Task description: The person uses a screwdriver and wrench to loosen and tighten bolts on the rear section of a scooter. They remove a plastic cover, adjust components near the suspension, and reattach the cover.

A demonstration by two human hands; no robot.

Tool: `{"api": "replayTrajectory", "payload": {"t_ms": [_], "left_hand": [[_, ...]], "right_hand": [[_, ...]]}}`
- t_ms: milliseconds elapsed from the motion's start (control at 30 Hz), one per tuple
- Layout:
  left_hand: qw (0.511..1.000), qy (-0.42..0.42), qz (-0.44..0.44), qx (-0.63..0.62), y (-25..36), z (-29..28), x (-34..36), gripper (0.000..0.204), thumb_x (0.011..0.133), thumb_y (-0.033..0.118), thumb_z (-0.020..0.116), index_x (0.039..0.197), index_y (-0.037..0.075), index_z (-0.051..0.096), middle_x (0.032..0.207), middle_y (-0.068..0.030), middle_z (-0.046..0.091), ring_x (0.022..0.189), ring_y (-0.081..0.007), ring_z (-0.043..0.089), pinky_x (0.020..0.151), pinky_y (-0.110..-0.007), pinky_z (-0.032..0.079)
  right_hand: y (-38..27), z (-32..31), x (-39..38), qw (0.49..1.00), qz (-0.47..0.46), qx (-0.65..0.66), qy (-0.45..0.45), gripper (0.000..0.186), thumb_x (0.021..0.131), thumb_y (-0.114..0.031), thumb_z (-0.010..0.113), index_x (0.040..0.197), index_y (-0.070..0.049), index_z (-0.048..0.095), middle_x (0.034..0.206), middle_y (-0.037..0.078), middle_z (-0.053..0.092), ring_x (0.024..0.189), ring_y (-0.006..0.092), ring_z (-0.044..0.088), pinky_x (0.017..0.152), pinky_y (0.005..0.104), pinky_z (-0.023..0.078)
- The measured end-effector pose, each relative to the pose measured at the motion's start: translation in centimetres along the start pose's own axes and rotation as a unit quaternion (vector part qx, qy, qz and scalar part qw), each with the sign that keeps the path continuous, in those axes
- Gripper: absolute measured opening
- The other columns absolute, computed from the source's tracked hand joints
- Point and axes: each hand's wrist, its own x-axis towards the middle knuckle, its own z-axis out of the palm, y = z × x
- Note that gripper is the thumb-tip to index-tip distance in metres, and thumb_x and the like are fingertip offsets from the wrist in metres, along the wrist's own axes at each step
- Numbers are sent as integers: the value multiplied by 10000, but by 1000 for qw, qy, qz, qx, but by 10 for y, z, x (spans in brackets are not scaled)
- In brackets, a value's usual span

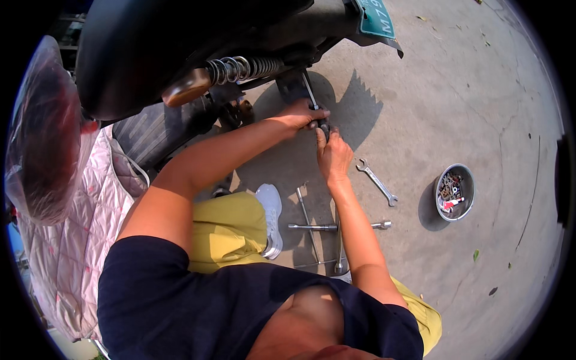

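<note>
Navy shirt (pixel 222 312); left hand (pixel 298 115), right hand (pixel 335 157) pinching dark part (pixel 324 129) beside silver rod (pixel 309 89).

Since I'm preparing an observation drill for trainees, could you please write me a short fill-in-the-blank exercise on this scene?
1. The open-ended wrench lies ____ the right hand and the bowl.
2. At the dark part, the left hand meets the ____ hand.
3. The quilted cover is ____ in colour.
4. The trousers are ____ in colour.

Missing words: between; right; pink; yellow.
</note>
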Motion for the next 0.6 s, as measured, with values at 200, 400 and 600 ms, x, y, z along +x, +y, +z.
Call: {"api": "replayTrajectory", "payload": {"t_ms": [200,400,600], "left_hand": [[998,-56,11,4,4,-8,-1,167,844,226,658,798,69,625,601,20,520,487,-58,417,455,-225,293],[1000,18,12,15,0,5,1,158,833,227,668,820,75,626,642,15,544,538,-65,456,478,-216,331],[998,6,5,56,0,-7,1,186,817,247,688,860,76,628,722,7,581,594,-75,492,494,-230,358]], "right_hand": [[-8,-17,7,970,130,180,-102,454,978,-436,371,943,-22,556,527,56,477,396,194,434,397,308,329],[-15,-18,7,889,258,334,-180,496,955,-510,393,923,-45,564,509,-11,440,345,99,363,347,233,242],[-19,-8,-5,966,190,158,-82,539,931,-557,437,889,-38,578,535,8,501,371,127,410,360,253,263]]}}
